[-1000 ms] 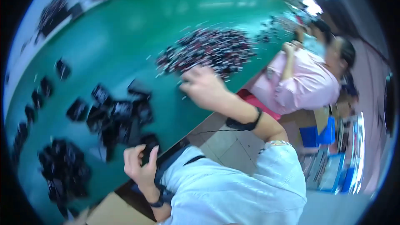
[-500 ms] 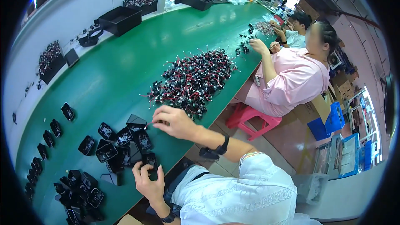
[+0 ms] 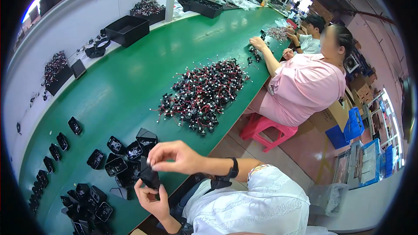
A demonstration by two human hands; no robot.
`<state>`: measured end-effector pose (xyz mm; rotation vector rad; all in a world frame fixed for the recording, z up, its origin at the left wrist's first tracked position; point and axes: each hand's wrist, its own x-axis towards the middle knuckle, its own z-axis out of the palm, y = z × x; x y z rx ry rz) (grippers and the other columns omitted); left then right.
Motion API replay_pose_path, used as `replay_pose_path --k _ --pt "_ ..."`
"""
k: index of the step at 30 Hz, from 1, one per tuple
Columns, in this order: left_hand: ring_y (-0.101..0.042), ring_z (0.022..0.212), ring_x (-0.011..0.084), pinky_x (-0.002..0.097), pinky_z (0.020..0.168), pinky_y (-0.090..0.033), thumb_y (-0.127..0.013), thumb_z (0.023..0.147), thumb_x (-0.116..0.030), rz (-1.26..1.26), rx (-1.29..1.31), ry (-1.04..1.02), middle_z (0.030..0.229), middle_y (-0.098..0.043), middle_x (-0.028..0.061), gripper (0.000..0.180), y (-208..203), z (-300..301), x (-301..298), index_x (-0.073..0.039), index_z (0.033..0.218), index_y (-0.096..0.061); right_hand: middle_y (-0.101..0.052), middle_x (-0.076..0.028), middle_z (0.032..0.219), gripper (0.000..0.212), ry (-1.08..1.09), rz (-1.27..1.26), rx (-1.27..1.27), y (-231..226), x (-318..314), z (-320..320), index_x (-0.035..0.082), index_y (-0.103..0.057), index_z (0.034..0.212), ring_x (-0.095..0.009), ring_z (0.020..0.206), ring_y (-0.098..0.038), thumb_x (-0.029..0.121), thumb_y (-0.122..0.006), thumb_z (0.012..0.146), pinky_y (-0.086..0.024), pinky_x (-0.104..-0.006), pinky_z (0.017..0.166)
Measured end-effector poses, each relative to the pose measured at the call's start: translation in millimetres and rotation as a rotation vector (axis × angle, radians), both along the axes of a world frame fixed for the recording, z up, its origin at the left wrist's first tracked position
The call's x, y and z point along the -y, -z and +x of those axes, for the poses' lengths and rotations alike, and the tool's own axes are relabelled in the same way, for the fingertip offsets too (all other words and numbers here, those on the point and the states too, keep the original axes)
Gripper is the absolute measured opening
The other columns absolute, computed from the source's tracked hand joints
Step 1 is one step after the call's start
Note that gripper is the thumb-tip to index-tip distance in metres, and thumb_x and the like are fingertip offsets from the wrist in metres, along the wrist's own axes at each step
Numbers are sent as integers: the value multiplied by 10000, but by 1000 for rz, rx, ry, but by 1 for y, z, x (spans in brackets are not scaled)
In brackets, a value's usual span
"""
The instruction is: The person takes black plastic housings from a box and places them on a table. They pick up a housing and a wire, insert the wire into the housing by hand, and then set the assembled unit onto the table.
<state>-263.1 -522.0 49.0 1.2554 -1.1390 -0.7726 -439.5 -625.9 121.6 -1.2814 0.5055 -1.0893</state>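
Gripping, left hand (image 3: 152, 202): thumb and fingers curled around the lower part of a black housing (image 3: 150, 177), from opposite sides; probably to steady the shell, upper end left free.
Right hand (image 3: 177, 159): reaching across above the left, thumb and fingertips close together at the housing's upper end; cannot tell whether pinching the edge or a small part. Likely angled from above to clear the left fingers.
Held housing: tilted, between both hands, above the near side of the green table (image 3: 109, 100); interior not visible.
Clustered housings (image 3: 116, 166): just beside the held one, several open side up, others tipped; presumably grouped for short reach.
Second pile (image 3: 93, 198): more housings, jumbled, to the left of the left hand.
Housing row (image 3: 62, 141): spaced along the table's far left side, apart from both piles, perhaps for separation.
Wired parts (image 3: 202, 91): broad heap, red leads and pale ends, near and beyond the right hand.
Back ledge: black bin (image 3: 127, 30), with a box of similar wired pieces (image 3: 148, 11) just behind.
Co-worker in pink (image 3: 300, 78): seated past the heap.
In the way: right fingers, covering part of the held housing; clustered shells, crowding the far side.
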Motion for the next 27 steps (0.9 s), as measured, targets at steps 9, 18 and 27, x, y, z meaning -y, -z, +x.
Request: replay_pose_path --k 9,18,27 --pt "-593 1106 187 306 978 -469 -873 720 -183 108 -574 238 1231 -552 81 796 -30 -4 18 13 1368 -454 -678 -108 1066 130 111 -478 -91 -11 -20 42 -4 -682 981 -197 862 -692 20 -742 868 -573 -306 757" --pt "-558 1198 196 351 946 -542 -793 785 -81 -117 -150 231 1426 -499 145 802 -55 16 22 -10 1458 -365 -722 -179 1018 181 161 -373 -220 -11 -14 28 -35 -719 899 -261 926 -714 -107 -786 747 -584 -346 805" --pt "-525 1351 296 404 1107 -454 -467 919 -119 -84 -916 249 1582 -337 165 733 -66 24 7 29 1587 -205 -716 -161 997 194 157 -509 -360 -5 -21 35 -32 -719 912 -214 886 -696 -134 -758 753 -559 -288 747"
